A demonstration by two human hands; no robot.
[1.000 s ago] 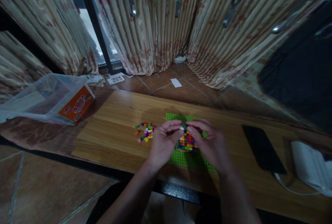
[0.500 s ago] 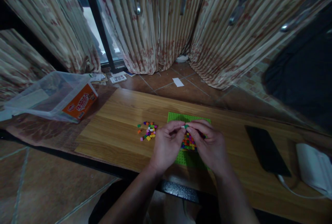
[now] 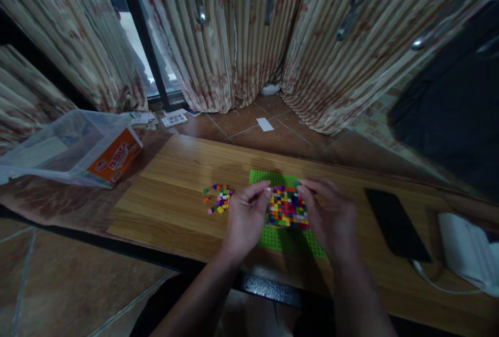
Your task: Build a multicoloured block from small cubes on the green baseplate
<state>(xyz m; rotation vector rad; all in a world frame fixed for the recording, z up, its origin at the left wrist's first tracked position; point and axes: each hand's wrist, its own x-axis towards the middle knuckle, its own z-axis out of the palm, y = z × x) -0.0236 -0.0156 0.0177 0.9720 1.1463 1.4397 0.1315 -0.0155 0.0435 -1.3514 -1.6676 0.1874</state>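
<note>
A green studded baseplate [image 3: 288, 243] lies on the wooden table, bearing a block of many-coloured toy bricks [image 3: 287, 207]. At its left side my left hand [image 3: 247, 215] pinches a small white brick [image 3: 268, 189] between thumb and fingertips. My right hand [image 3: 331, 209] is over the right side of the block, fingers closed on a small green brick [image 3: 297, 183]. Loose coloured bricks [image 3: 221, 199] are scattered left of my left hand. My right hand covers part of the baseplate's right edge.
A black phone [image 3: 396, 225] with a white cable lies at the right, beside a white device [image 3: 463, 248]. A clear plastic bin [image 3: 74, 155] with an orange label stands at the far left. Beyond the table hang striped curtains [image 3: 241, 40]. A white paper [image 3: 265, 124] lies on the tiled floor.
My hands were together over the baseplate with the white and green bricks touching or nearly so. They have moved apart, one brick in each, uncovering the coloured block between them.
</note>
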